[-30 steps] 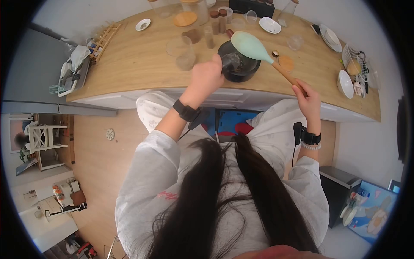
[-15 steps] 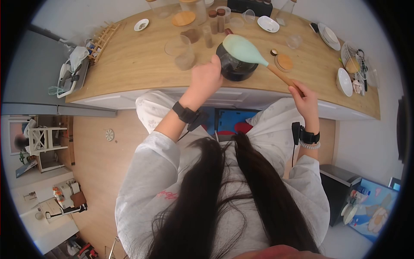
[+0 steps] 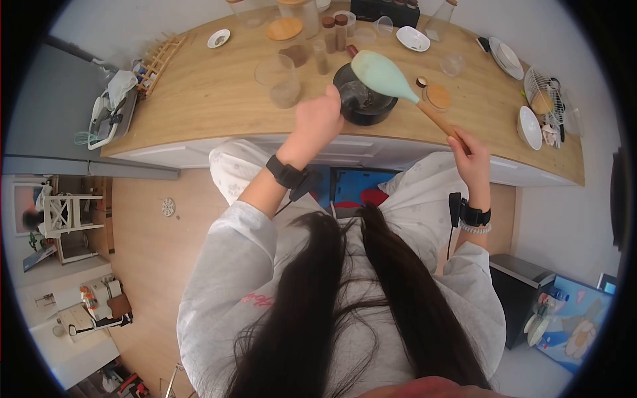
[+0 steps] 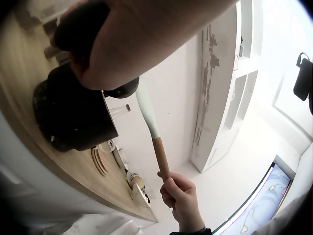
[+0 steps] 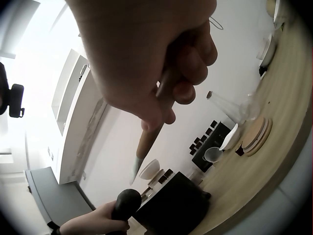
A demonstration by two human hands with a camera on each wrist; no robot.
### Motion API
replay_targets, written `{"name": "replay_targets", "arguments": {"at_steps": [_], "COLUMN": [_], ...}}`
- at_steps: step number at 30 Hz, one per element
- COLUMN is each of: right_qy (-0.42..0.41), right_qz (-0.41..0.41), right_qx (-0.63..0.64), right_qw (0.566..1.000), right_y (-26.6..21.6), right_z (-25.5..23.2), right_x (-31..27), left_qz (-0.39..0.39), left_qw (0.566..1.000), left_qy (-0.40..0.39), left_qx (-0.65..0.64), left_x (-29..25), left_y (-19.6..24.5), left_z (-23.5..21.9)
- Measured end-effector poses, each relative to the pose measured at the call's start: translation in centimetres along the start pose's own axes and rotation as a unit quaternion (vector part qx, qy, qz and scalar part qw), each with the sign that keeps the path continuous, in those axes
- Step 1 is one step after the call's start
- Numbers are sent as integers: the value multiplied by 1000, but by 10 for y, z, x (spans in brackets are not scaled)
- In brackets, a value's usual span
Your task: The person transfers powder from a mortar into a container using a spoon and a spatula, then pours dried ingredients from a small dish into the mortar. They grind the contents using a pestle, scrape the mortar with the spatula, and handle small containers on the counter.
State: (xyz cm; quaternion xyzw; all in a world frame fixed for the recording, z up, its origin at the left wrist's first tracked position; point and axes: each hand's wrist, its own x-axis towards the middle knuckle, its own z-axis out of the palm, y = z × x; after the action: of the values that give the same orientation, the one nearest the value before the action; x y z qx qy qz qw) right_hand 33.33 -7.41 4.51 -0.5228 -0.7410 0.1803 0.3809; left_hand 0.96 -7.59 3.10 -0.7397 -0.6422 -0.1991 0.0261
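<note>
My left hand (image 3: 318,121) grips the black handle (image 5: 128,203) of a dark pot (image 3: 363,114) that stands near the counter's front edge. Inside the pot a glossy dark surface shows, but its contents cannot be made out. The wooden handle (image 3: 436,119) of a pale green spoon or spatula is pinched in my right hand (image 3: 474,159). Its broad green head (image 3: 381,71) is raised over the pot, tilted up and to the left, and partly covers the opening in the head view.
Left of the pot stand a clear glass (image 3: 284,93) and spice jars (image 3: 329,36). A wooden lid (image 3: 436,97) and small black-topped item (image 3: 421,81) lie to its right. A white bowl (image 3: 529,127) and wire basket (image 3: 541,89) are at the right end.
The green head dipped left over the pot and then moved slightly back to the right, the right hand shifting with it. The left hand has barely moved.
</note>
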Motion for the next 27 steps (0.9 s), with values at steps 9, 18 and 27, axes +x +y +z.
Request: {"name": "replay_targets", "arguments": {"at_steps": [9,18,27], "right_qy": [8,-22,-28], "right_qz": [7,50,67], "right_qx": [48,68,83], "right_qw": [999,996,994], "right_y": [6,7,15], "right_z": [9,12,17], "right_x": [-3,-3,-4], "left_qz": [-51,-81,-89], "left_qw": [995,985,980], "left_qy": [-59,-79,-79], "left_qx": [-60,-130,-161], "left_x": [-1,-1,-4], "left_y": [-3,-11,-13], "left_z": [-6,-3,-2]}}
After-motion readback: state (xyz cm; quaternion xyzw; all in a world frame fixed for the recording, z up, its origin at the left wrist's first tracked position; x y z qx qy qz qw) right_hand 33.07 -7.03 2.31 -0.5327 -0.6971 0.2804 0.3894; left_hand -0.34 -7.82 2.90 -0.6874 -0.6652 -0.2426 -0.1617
